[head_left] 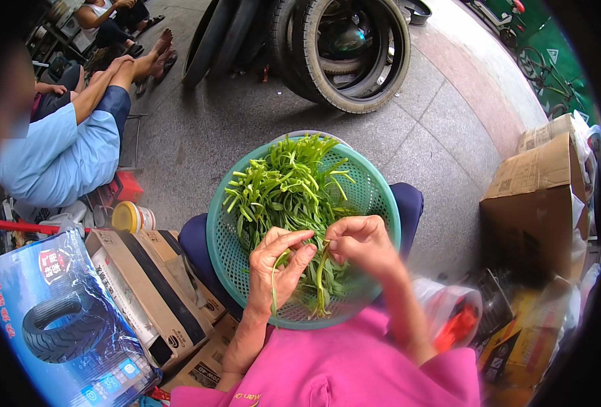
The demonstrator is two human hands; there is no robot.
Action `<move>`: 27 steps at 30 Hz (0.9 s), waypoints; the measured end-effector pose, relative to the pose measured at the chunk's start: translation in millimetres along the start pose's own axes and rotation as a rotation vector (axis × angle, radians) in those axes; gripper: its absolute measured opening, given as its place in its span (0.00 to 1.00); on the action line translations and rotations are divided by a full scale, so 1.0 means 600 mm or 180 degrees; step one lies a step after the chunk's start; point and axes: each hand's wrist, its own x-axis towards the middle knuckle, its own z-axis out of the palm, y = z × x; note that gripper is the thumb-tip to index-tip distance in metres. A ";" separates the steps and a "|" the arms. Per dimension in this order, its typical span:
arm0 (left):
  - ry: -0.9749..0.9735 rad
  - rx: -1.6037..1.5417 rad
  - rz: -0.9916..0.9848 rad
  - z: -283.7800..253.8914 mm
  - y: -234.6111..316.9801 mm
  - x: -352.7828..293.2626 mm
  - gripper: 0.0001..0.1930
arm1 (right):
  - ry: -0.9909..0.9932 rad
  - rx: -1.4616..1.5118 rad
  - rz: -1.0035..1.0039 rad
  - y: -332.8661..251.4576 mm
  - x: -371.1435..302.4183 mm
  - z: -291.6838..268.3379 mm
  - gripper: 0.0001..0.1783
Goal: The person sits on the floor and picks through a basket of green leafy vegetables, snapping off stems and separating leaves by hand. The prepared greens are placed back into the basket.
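Grey stone paving spreads beneath the scene. Above the greens, a green stem hangs with its long axis nearly upright in view, tilted slightly, its upper end at the fingers and its lower end pointing toward the person's body. The right hand pinches that upper end between thumb and forefinger; the left hand is just beside it, a slender strand trailing down across it, though how firmly its fingers close cannot be told. Below lies a heap of leafy greens, many cut ends pointing away from the person, in a turquoise colander on the lap. Farther out are cardboard boxes, a seated person in light blue and upright tyres.
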 end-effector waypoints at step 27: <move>0.0023 -0.1671 -0.1578 -0.013 -0.029 -0.017 0.10 | 0.0923 -0.0102 -0.0279 0.042 0.014 0.005 0.10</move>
